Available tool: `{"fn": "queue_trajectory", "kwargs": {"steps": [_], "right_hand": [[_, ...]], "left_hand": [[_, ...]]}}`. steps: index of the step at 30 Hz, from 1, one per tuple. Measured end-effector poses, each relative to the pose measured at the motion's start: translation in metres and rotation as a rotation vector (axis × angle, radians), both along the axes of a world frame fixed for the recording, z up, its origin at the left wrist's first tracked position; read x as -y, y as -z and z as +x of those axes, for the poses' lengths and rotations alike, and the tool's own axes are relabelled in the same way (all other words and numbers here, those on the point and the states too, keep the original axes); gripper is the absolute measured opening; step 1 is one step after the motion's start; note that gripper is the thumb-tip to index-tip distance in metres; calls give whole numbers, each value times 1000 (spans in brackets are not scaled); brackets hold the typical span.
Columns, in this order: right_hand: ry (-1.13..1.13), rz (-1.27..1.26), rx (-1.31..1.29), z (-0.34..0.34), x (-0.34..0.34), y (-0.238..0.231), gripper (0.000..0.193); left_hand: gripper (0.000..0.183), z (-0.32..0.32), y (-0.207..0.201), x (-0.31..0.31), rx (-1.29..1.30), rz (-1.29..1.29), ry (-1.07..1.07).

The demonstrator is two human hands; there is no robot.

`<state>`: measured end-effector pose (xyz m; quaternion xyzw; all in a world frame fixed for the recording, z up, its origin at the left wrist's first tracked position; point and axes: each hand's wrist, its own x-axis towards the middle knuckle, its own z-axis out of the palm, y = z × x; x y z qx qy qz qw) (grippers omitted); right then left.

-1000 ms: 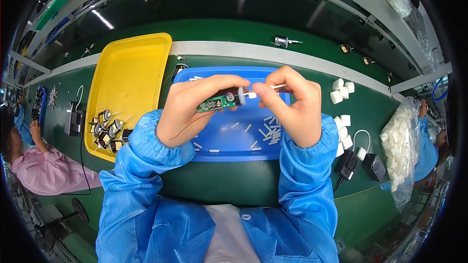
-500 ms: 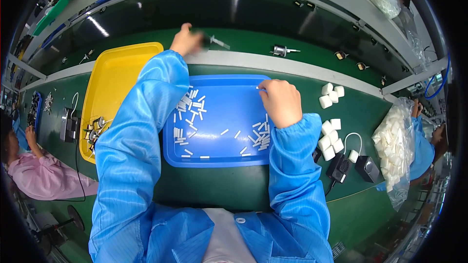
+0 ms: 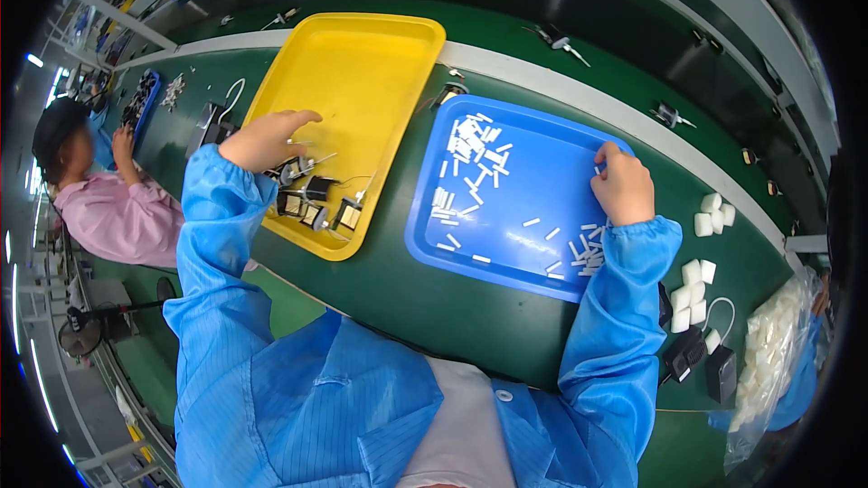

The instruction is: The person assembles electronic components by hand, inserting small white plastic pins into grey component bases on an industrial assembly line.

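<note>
My left hand is over the left side of the yellow tray, fingers stretched out and apart. Just under it lie several small black-and-yellow coil parts with wire leads; I see none in its grip. My right hand is at the far right corner of the blue tray, thumb and fingers pinched together. A tiny pale bit shows at its fingertips, too small to name. Short white tubes lie scattered in the blue tray, mostly along its left side and near right corner.
Beyond the trays, a green belt behind a pale rail carries coil parts. Another coil part sits between the trays. White foam blocks, black adapters and a clear bag stand right. A person in pink works left.
My left hand has left the belt, where a coil part with a white tube now lies, and moved over the yellow tray, opening. The view has turned left. My right hand stays at the blue tray.
</note>
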<state>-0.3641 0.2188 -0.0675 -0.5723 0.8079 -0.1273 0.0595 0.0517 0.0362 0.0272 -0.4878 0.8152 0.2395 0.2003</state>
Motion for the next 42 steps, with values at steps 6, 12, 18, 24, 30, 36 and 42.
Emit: {"fn": "queue_trajectory", "kwargs": {"steps": [6,12,18,24,30,36,42], "right_hand": [[-18,24,142,5,2,-11,18],[-44,-16,218,7,1,-15,18],[-78,-80,272,7,1,-26,22],[-131,-165,388,15,-3,-46,22],[-192,-277,943,43,-13,-88,12],[-194,-463,1276,60,-34,-117,12],[-206,-629,1182,59,-43,-126,15]], "left_hand": [[57,52,55,-14,-58,-229,41],[60,48,47,3,-285,-130,-169],[54,80,63,31,-17,-358,-108],[33,47,54,22,-66,-676,-25],[35,-45,9,-39,-1156,41,-291],[32,-116,-23,-106,-1215,444,53],[43,-148,-19,-122,-1265,498,32]]}}
